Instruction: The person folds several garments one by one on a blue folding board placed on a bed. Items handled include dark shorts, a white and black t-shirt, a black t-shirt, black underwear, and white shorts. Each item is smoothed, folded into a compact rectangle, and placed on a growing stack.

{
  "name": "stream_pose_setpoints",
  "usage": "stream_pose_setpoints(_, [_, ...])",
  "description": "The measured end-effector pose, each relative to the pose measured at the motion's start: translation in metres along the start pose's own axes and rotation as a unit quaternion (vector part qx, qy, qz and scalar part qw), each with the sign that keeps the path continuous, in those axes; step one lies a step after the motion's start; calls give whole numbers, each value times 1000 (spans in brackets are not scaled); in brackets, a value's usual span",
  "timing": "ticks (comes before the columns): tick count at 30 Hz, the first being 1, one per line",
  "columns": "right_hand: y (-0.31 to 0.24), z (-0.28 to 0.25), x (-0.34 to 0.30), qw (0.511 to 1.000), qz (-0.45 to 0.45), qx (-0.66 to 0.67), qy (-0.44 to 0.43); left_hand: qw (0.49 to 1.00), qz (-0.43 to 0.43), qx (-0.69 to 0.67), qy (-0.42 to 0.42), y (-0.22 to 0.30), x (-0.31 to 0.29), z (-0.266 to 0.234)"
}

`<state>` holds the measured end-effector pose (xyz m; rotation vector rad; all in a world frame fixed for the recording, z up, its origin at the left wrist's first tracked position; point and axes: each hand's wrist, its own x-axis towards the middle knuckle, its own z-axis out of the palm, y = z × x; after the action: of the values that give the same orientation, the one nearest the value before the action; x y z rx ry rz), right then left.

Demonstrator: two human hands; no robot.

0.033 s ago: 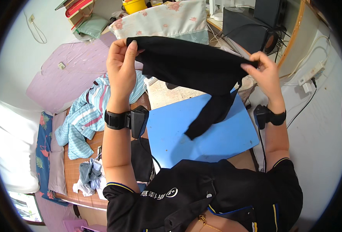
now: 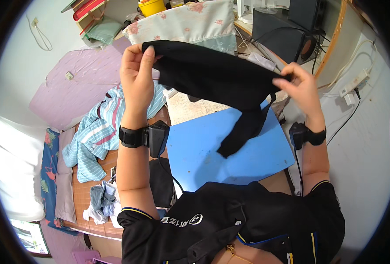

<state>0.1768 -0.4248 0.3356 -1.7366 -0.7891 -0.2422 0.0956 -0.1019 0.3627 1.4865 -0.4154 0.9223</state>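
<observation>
A black garment (image 2: 212, 72) is stretched in the air between my two hands, above a blue tabletop (image 2: 190, 145). My left hand (image 2: 136, 72) pinches its upper left corner, thumb in front. At the other end, the fingers of my right hand (image 2: 298, 83) are closed on the cloth and slightly blurred. A long narrow part like a sleeve hangs from the right half of the garment, its end over the tabletop. Which kind of garment it is, I cannot tell.
On the left, a bed with a brown mat (image 2: 107, 165) holds a striped light blue cloth (image 2: 100, 127) and a small heap of clothes (image 2: 102, 198). A floral cloth (image 2: 181, 26) hangs beyond the table. Black equipment (image 2: 278, 33) stands back right; a power strip (image 2: 355, 83) is on the right wall.
The hanging narrow part has swung a little to the right. My right hand has shifted slightly left and its grip on the cloth has moved a little. My left hand is nearly still.
</observation>
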Motion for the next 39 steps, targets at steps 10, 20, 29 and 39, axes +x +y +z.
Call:
stream_pose_setpoints(10, [119, 104, -121, 939, 124, 47, -317, 974, -211, 77, 9, -56, -93, -46])
stream_pose_setpoints(20, [201, 168, -189, 865, 240, 28, -440, 786, -441, 431, 38, -134, -340, -179])
stream_pose_setpoints(29, [250, 150, -186, 913, 274, -119, -278, 849, -223, 415, -238, -129, -316, -74])
stream_pose_setpoints(39, [241, 116, -206, 885, 12, -434, -166, 763, -203, 406, -460, -150, -348, -6])
